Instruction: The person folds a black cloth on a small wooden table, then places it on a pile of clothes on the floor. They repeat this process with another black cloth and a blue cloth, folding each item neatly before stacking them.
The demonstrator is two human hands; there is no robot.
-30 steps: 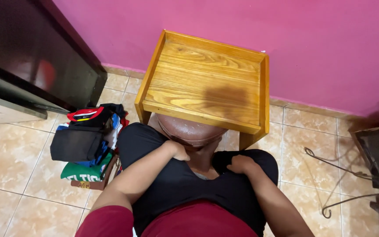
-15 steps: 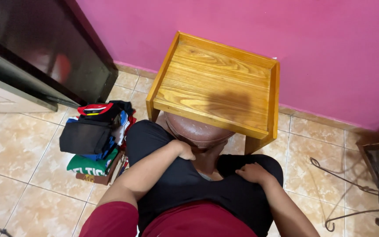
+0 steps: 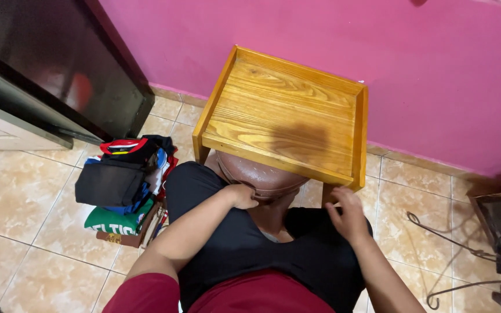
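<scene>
A brown leather cushion (image 3: 262, 177) sits tucked under the front edge of a small wooden table (image 3: 288, 116), between the person's knees. The left hand (image 3: 240, 195) curls its fingers onto the cushion's near rim — pinching the edge, thumb side hidden. The right hand (image 3: 347, 213) lies just beside the cushion on the right, fingers loosely spread, tips reaching up at the table's front corner. A stack of folded clothes (image 3: 124, 188) rests on the tiled floor (image 3: 24, 203) to the left.
</scene>
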